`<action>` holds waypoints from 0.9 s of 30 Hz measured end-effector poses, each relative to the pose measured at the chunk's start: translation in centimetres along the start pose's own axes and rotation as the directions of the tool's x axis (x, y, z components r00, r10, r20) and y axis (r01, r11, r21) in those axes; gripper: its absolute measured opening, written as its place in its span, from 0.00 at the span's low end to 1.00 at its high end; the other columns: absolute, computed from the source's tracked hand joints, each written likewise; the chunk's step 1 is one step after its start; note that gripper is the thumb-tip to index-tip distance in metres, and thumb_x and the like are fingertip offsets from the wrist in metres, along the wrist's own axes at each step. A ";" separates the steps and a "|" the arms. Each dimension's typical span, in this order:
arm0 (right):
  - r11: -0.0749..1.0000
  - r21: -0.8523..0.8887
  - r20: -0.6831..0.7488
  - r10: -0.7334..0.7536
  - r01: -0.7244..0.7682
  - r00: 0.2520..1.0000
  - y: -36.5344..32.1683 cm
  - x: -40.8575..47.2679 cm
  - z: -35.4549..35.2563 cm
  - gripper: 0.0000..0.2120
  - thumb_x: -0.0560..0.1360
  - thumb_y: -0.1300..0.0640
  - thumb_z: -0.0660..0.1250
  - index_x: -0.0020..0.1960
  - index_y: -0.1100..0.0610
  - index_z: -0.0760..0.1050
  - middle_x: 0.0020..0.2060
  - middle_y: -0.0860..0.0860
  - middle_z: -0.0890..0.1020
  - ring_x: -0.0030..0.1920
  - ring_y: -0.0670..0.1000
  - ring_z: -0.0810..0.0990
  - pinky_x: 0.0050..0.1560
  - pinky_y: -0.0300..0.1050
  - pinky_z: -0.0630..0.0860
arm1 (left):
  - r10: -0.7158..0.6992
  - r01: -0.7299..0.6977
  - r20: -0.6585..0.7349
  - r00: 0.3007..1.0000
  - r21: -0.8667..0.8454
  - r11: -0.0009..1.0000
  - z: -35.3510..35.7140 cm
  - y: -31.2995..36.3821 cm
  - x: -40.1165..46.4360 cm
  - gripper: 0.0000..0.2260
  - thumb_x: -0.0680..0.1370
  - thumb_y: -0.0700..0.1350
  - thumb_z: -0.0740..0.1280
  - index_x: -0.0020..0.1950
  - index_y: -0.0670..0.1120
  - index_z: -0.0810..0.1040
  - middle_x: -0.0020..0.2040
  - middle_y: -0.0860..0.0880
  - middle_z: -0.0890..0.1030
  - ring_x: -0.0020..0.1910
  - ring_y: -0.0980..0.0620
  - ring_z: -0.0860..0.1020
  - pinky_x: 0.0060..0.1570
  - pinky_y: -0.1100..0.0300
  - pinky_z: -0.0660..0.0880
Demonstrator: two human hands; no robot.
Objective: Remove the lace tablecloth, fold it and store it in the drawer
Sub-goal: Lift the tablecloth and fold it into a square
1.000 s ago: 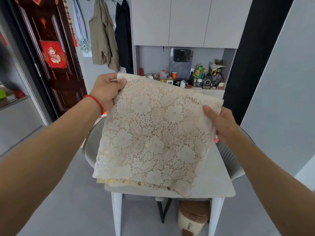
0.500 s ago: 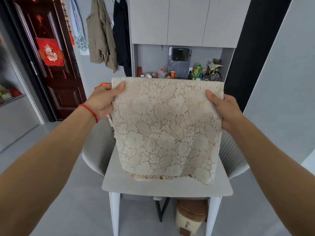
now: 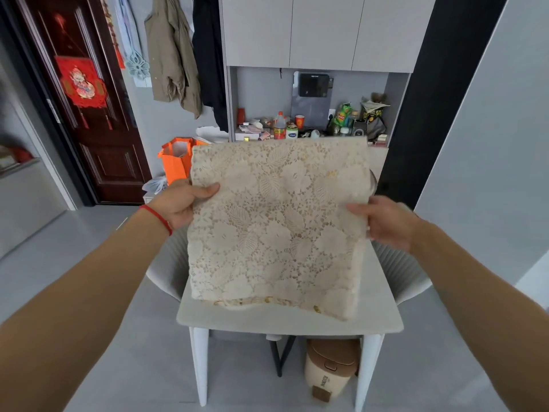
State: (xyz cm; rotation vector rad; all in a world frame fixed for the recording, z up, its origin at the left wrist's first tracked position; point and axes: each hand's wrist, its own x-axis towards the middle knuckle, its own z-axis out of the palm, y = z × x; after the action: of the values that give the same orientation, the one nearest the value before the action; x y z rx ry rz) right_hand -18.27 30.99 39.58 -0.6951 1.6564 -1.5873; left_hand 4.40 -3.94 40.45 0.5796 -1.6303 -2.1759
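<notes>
The cream lace tablecloth [image 3: 276, 224], folded into a thick square with a leaf and flower pattern, hangs upright in front of me above the small white table [image 3: 288, 321]. Its lower edge rests on or just over the tabletop. My left hand [image 3: 181, 203] pinches the cloth's left edge about a third of the way down, thumb on the front. My right hand [image 3: 386, 223] holds the right edge at about mid-height, blurred. No drawer is in view.
Two grey ribbed chairs [image 3: 166, 263] flank the table. A beige appliance [image 3: 329, 367] stands on the floor under it. Behind are an orange bag [image 3: 175, 162], a cluttered counter niche [image 3: 312, 126] under grey wall cabinets, hanging coats [image 3: 175, 55] and a dark red door [image 3: 86, 99].
The cloth went from tilted to hanging square and lower towards the table. Both hands slid down from the top corners to the side edges.
</notes>
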 end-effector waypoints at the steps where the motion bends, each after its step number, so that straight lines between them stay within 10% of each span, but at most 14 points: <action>1: 0.999 -0.028 -0.042 0.020 -0.021 0.999 1.4 0.2 0.4 0.25 0.73 0.53 0.76 0.68 0.58 0.79 0.63 0.53 0.86 0.61 0.55 0.87 0.57 0.52 0.85 | -0.026 0.026 -0.003 1.000 0.035 0.999 -0.2 0.1 0.2 0.11 0.79 0.34 0.69 0.60 0.39 0.81 0.61 0.40 0.84 0.55 0.45 0.85 0.44 0.51 0.86; 10: 0.960 0.279 -0.272 0.076 0.003 0.959 4.0 1.5 1.6 0.14 0.77 0.58 0.76 0.60 0.62 0.83 0.53 0.60 0.89 0.50 0.59 0.90 0.41 0.50 0.86 | -0.101 0.070 0.326 0.940 0.106 0.992 -1.9 -2.7 -1.5 0.17 0.79 0.36 0.68 0.68 0.44 0.80 0.65 0.41 0.83 0.63 0.43 0.82 0.57 0.51 0.83; 19: 0.967 0.243 -0.238 -0.012 0.071 0.971 3.3 0.5 -0.1 0.21 0.80 0.45 0.70 0.65 0.59 0.82 0.59 0.56 0.88 0.58 0.57 0.88 0.54 0.57 0.85 | -0.149 0.149 0.004 0.989 -0.080 0.986 -0.8 -2.8 -0.8 0.14 0.82 0.37 0.66 0.67 0.38 0.78 0.52 0.43 0.88 0.45 0.49 0.88 0.42 0.55 0.86; 22: 0.999 0.017 -0.200 0.037 -0.034 0.979 4.2 0.0 0.5 0.15 0.81 0.52 0.71 0.62 0.61 0.82 0.58 0.55 0.88 0.57 0.55 0.88 0.59 0.56 0.84 | -0.206 0.204 -0.033 0.978 -0.066 0.977 -0.6 -2.8 -0.5 0.18 0.82 0.38 0.65 0.72 0.36 0.74 0.65 0.39 0.82 0.55 0.47 0.85 0.51 0.55 0.83; 27: 0.985 0.165 -0.390 0.105 -0.042 0.915 4.0 0.5 1.6 0.09 0.81 0.57 0.73 0.54 0.63 0.83 0.42 0.54 0.91 0.40 0.51 0.90 0.34 0.43 0.85 | -0.240 0.208 0.230 0.943 0.154 0.966 -1.2 -3.5 -1.9 0.18 0.78 0.37 0.67 0.69 0.39 0.77 0.64 0.42 0.83 0.63 0.46 0.83 0.57 0.54 0.82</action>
State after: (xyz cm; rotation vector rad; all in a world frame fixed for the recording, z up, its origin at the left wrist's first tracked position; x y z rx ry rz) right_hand -16.88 30.00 35.62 -0.2319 1.7923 -1.8673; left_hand 6.49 -2.99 36.96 0.5741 -1.9286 -2.4016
